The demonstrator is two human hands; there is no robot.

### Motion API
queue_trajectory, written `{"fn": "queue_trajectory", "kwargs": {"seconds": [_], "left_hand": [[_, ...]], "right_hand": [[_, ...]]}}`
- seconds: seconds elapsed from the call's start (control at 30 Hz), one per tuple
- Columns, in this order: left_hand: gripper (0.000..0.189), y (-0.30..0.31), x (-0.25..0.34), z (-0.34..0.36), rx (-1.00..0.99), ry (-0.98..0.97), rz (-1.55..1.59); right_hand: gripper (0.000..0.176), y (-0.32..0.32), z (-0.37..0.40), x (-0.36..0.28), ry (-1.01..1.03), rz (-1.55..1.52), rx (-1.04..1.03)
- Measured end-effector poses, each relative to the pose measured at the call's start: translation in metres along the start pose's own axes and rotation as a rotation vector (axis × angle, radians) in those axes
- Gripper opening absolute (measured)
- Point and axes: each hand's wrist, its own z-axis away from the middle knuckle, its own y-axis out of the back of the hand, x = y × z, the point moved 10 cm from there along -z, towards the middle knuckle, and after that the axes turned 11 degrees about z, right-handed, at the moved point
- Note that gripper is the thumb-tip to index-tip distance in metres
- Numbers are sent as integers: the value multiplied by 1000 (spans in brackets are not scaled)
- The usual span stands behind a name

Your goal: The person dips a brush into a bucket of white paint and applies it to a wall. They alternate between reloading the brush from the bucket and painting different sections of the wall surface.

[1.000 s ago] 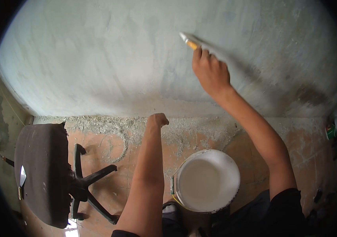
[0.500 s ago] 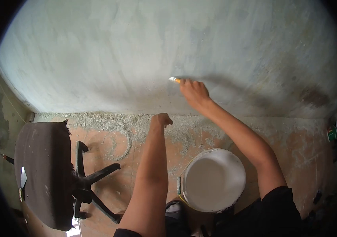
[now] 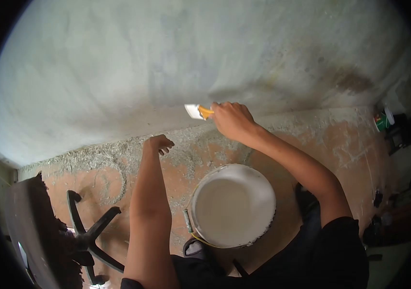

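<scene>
Brush point(image 3: 195, 111) sits clasped in right hand point(image 3: 233, 120); left hand point(image 3: 158, 143), loosely curled, holds nothing.

A pale grey-green wall point(image 3: 119, 62) fills the upper part of my view, patchy and streaked, with a dark brown stain point(image 3: 352, 82) toward the right. Below it I see a floor of orange-brown tiles point(image 3: 350, 144), smeared with whitish residue. Pale flakes point(image 3: 90, 154) lie thickly along the foot of the wall, densest left of centre. At lower left I make out a dark chair point(image 3: 32, 226) with a ragged edge and a black spoked base point(image 3: 86, 241). Soft light brightens the wall's left side; a small glare point(image 3: 99, 285) shows at the bottom left.
</scene>
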Motion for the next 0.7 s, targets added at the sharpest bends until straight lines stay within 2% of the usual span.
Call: {"fn": "queue_trajectory", "kwargs": {"seconds": [0.1,0.23,0.4,0.57,0.7], "left_hand": [[39,-2,30,2,49,-40,-74],[38,0,55,17,106,-45,-114],[37,15,42,40,151,60,-88],[34,57,10,81,316,122,-36],[34,47,-19,125,359,235,6]], "right_hand": [[19,-21,21,25,12,-23,-111],[17,-16,29,54,24,-70,-111],[15,-21,17,72,134,8,-256],[16,-28,16,72,252,-13,-257],[19,-19,27,77,348,-71,-237]]}}
